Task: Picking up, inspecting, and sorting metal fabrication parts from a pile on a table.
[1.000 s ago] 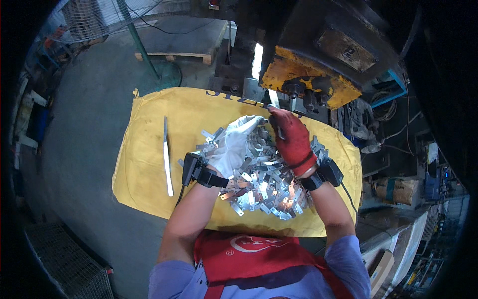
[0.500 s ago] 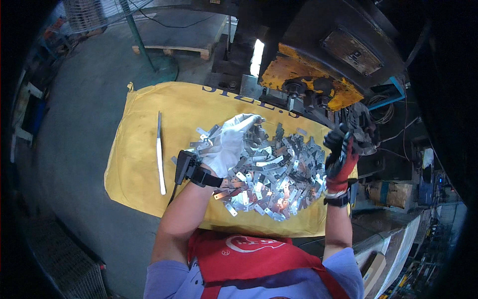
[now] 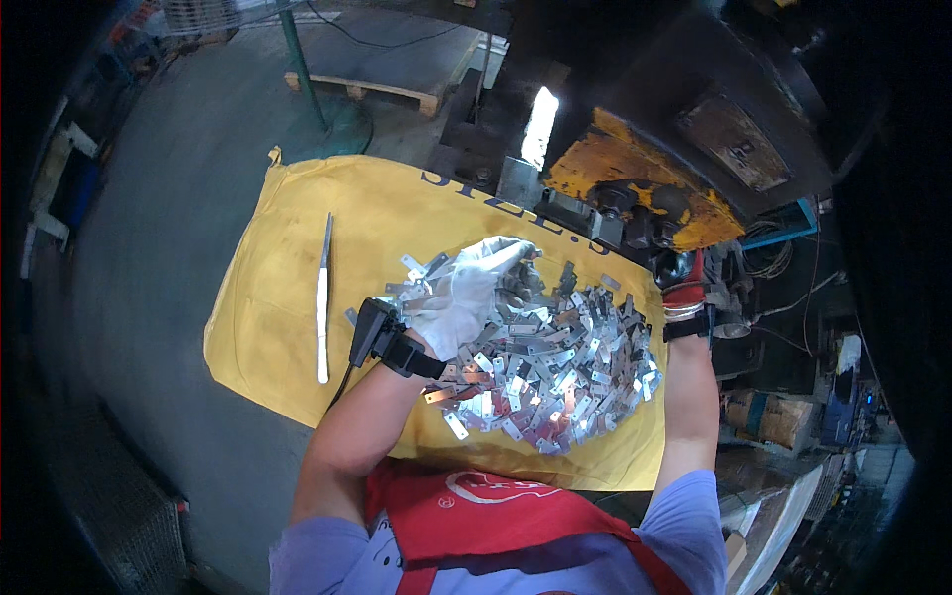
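Note:
My left hand [image 3: 466, 297], in a white glove with greyed fingertips, rests over the left part of a pile of small flat metal strips with holes [image 3: 555, 367]. Its fingers are curled in, and whatever they hold is hidden. My right hand [image 3: 680, 280], in a red and black glove, reaches past the pile's far right to the edge of the press. Its dark fingers blend into the machine there, so their grip does not show. A pair of tweezers [image 3: 322, 307], with white handle and dark tip, lies left of the pile.
The strips lie on a yellow sheet [image 3: 268, 268] with dark printing along its far edge. A press with a worn yellow block [image 3: 635, 178] stands at the far right. Beyond the sheet are a green post [image 3: 302, 74] and a wooden pallet [image 3: 387, 94]. Wire mesh [image 3: 129, 496] stands at lower left.
My right hand has moved forward from beside the pile to the press, its forearm now stretched further out. The left hand stays curled over the strips. The whole view has shifted slightly.

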`<state>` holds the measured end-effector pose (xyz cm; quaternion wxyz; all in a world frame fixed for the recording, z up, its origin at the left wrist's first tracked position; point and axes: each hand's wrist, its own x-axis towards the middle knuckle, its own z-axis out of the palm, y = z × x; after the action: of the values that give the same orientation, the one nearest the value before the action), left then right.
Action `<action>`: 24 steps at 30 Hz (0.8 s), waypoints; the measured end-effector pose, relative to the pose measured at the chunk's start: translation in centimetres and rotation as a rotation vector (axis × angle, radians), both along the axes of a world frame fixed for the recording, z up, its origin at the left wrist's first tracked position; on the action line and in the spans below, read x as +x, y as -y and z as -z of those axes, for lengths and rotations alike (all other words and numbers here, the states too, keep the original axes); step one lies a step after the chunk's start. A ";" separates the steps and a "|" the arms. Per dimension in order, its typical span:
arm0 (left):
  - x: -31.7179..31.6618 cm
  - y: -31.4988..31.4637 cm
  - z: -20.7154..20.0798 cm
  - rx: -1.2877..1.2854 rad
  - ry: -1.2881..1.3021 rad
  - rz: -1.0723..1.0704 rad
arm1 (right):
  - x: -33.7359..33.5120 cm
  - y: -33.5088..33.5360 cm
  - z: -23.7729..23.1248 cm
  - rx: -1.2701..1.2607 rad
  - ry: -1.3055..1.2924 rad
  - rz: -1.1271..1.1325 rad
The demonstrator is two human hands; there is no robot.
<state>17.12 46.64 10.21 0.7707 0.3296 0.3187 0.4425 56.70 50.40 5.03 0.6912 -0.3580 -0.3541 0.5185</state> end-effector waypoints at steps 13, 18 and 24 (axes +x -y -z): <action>-0.7 -0.2 1.5 0.712 -0.450 -0.088 | 1.0 -1.6 -0.6 -0.035 -0.002 -0.162; -0.7 0.1 0.5 0.428 -0.300 0.020 | 1.0 -0.3 -1.6 -0.042 0.035 -0.132; -0.6 0.2 0.2 0.097 -0.070 0.067 | 2.2 1.9 -2.9 -0.073 0.086 -0.124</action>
<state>16.51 46.42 9.99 0.7566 0.3922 0.3124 0.4198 58.90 48.53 7.92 0.6284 -0.3822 -0.3856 0.5571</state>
